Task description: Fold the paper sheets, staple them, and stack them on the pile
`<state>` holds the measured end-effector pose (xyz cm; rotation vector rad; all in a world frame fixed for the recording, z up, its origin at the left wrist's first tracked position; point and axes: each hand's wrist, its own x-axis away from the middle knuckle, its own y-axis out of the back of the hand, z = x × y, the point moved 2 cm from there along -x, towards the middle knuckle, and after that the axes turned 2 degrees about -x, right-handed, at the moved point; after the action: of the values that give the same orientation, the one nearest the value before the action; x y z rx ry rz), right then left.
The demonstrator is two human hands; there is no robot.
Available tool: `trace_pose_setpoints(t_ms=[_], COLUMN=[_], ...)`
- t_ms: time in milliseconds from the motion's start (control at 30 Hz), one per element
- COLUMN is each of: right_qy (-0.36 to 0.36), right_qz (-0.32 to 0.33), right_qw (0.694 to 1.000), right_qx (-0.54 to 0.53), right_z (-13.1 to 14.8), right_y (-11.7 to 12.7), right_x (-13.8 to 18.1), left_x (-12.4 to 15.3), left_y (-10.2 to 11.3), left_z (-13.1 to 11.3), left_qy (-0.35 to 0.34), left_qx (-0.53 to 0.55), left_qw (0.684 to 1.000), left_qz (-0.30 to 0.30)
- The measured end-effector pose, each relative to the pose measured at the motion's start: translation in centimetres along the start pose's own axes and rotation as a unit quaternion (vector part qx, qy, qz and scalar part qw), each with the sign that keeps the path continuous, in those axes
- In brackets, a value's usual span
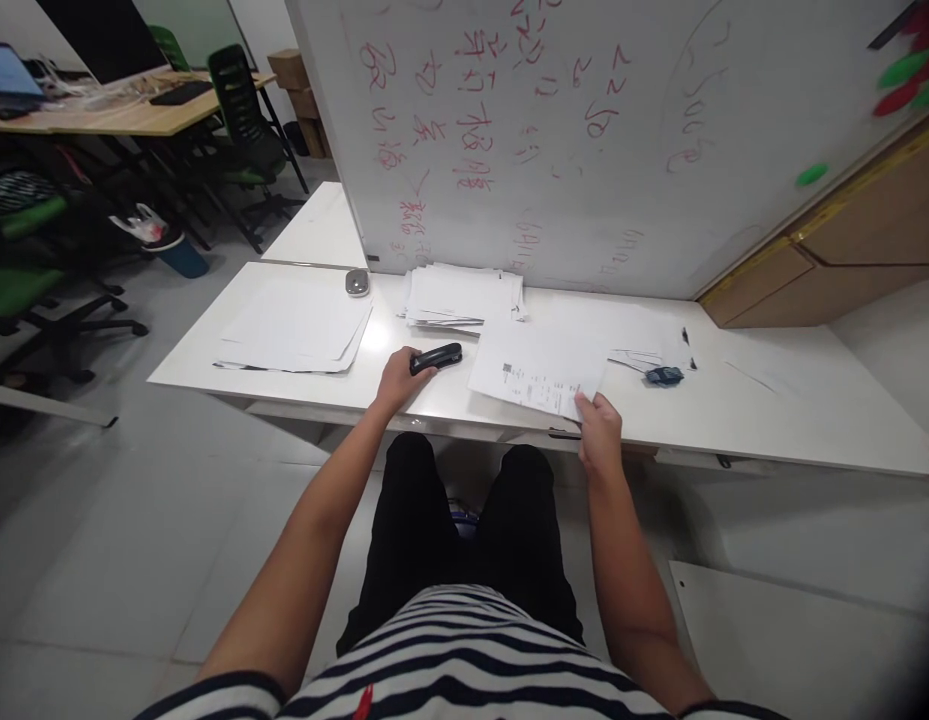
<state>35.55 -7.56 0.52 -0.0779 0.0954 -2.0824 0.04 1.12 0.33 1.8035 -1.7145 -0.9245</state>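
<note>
My left hand (402,380) is closed round the rear end of a black stapler (437,357) on the white table, its front pointing right. Between finger and thumb, my right hand (600,430) grips the lower right corner of a printed sheet of paper (539,365); whether more sheets lie under it I cannot tell. Behind the stapler sits a thick stack of papers (464,297). To the right of the held sheet are more papers (636,330) and a small dark blue object (663,376) whose kind I cannot make out.
A wide pile of white sheets (291,320) covers the table's left part, with a computer mouse (357,283) at its corner. A whiteboard (509,130) with red writing rises behind the table (771,420). Cardboard boxes (846,230) stand at right, a black chair (243,120) far left.
</note>
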Motion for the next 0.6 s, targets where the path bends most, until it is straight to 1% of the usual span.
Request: trace_pose_setpoints(t_ms=[67, 133, 233, 300, 333, 367, 433, 500, 533, 600], right_qy=[0.039, 0.069, 0.102, 0.087, 0.086, 0.094, 0.140, 0.189, 0.202, 0.199], right_qz=[0.030, 0.053, 0.046, 0.038, 0.034, 0.030, 0.015, -0.002, -0.007, -0.001], right_qw=[0.998, 0.990, 0.970, 0.947, 0.932, 0.917, 0.886, 0.856, 0.842, 0.820], right_qx=[0.049, 0.109, 0.215, 0.307, 0.350, 0.386, 0.442, 0.481, 0.500, 0.537], right_z=[1.3, 2.6, 4.1, 4.3, 4.2, 3.9, 3.2, 2.2, 1.7, 0.6], right_y=[-3.2, -7.0, -12.4, -14.5, -15.0, -15.0, -13.9, -11.5, -10.0, -6.8], right_x=[-2.9, -6.2, -10.1, -11.4, -11.7, -11.7, -11.6, -11.6, -11.8, -12.6], left_x=[0.0, -0.1, -0.2, -0.3, -0.4, -0.5, -0.6, -0.7, -0.7, -0.8], left_y=[0.0, 0.0, 0.1, 0.2, 0.2, 0.2, 0.2, 0.1, 0.1, 0.0], left_z=[0.0, 0.0, 0.0, 0.0, 0.0, 0.0, 0.1, 0.2, 0.2, 0.3], left_qy=[-0.001, -0.002, -0.013, -0.026, -0.031, -0.034, -0.035, -0.029, -0.026, -0.019], left_qx=[0.000, 0.000, -0.013, -0.028, -0.033, -0.036, -0.037, -0.041, -0.043, -0.046], left_qw=[1.000, 1.000, 1.000, 0.999, 0.999, 0.999, 0.999, 0.999, 0.999, 0.999], left_qz=[0.000, -0.004, -0.018, -0.024, -0.024, -0.022, -0.016, -0.017, -0.018, -0.021])
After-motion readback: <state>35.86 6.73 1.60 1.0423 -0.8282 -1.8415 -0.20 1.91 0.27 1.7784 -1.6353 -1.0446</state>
